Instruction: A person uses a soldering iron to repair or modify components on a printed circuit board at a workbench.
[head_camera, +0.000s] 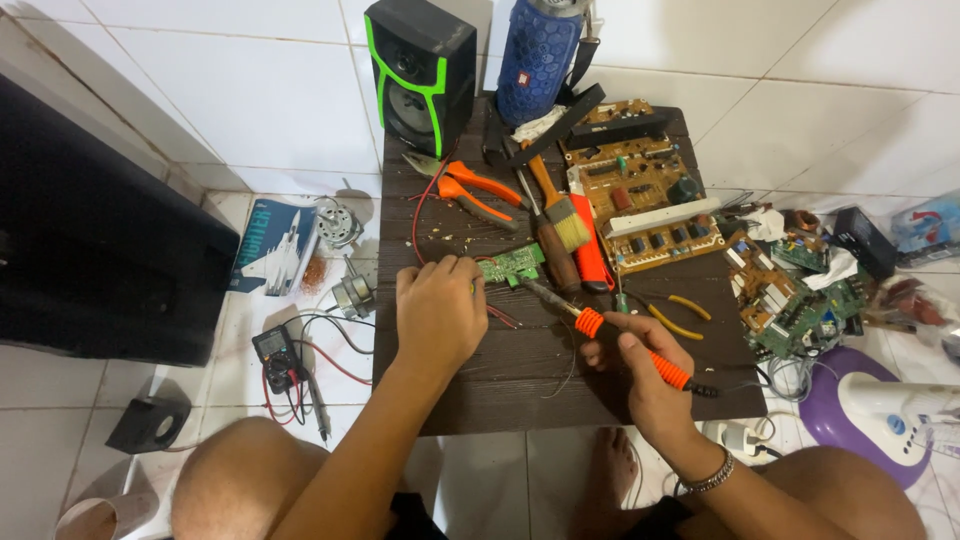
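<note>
Soldering underway, I judge: right hand (640, 372) grips orange-handled soldering iron (610, 338), tip angled toward small green circuit board (510, 265) just ahead. Left hand (437, 312), fingers curled closed, pins that board's left edge on dark wooden table (520, 385). Next: steady tip contact. Beyond left hand, blue rectangular booklet (272, 247) on floor.

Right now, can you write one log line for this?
left hand: holds green board | right hand: holds soldering iron | tip at board
</note>
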